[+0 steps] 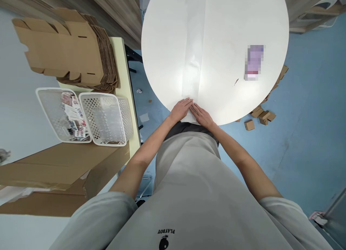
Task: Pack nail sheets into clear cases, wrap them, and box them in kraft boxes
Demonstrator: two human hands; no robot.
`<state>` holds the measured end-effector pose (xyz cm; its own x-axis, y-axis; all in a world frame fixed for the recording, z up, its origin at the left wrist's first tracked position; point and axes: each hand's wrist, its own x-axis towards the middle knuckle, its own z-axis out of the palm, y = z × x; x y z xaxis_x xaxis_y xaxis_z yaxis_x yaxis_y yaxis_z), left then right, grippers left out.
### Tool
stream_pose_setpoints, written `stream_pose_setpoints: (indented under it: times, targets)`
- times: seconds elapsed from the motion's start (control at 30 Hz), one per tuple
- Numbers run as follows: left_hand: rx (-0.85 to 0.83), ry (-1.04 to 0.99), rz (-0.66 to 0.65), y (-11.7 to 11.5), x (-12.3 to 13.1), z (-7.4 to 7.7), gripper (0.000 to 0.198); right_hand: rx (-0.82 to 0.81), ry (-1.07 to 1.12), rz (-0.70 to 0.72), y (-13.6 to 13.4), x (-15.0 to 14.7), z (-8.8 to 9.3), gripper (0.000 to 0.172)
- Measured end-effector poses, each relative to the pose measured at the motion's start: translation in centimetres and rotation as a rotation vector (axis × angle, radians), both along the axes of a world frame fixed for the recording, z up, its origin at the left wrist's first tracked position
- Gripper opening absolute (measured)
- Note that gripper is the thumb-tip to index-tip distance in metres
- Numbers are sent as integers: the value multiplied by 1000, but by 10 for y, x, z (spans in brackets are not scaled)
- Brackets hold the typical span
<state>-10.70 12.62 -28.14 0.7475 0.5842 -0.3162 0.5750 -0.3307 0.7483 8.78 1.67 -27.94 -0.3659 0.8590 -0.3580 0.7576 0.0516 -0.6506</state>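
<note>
On the near edge of a round white table (pixel 224 34), both of my hands lie flat with their fingertips close together. My left hand (pixel 181 109) rests palm down on the near end of a glossy, pale strip (pixel 193 55) that runs across the table. Beside it, my right hand (pixel 201 115) lies on the strip's right side, fingers stretched out. Neither hand grips anything. A blurred purple item (pixel 254 62) sits on the right part of the table, with a small dark mark (pixel 236 81) to its lower left.
A side table (pixel 121 62) at the left bears stacked flat cardboard boxes (pixel 67 48) and two white baskets (pixel 123 116), one holding small packets. Below them is a large open carton (pixel 59 163). Small brown boxes (pixel 249 125) lie on the blue floor at the right.
</note>
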Motion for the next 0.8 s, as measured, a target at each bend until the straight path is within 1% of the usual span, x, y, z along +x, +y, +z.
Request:
stream_pose_setpoints:
  times: [0.13, 0.23, 0.3, 0.4, 0.5, 0.57, 0.6, 0.67, 0.77, 0.8]
  targets:
    - [50, 36, 14, 5, -8, 5, 43, -13, 0, -49, 1, -2, 7, 85]
    - [13, 68, 39, 18, -15, 8, 41, -38, 4, -128, 8, -3, 15, 82]
    - [-45, 69, 34, 27, -20, 8, 42, -62, 1, -189, 15, -2, 19, 74]
    - [-106, 61, 39, 34, -25, 7, 46, -93, 23, -259, 29, 3, 20, 53]
    - [-146, 81, 130, 32, -25, 8, 47, -111, 74, -361, 42, 10, 15, 36]
    - [-165, 89, 206, 28, -23, 10, 49, -149, 68, -469, 50, 13, 10, 33]
    - [-171, 89, 241, 26, -21, 11, 44, -168, 55, -524, 53, 13, 9, 33]
    - [-187, 98, 309, 22, -15, 13, 29, -193, 31, -615, 60, 12, 7, 31]
    - [-193, 157, 453, 20, -3, 15, 41, -199, 11, -698, 68, 10, 7, 31]
    - [-185, 186, 499, 19, 1, 16, 41, -202, 1, -714, 70, 9, 8, 31]
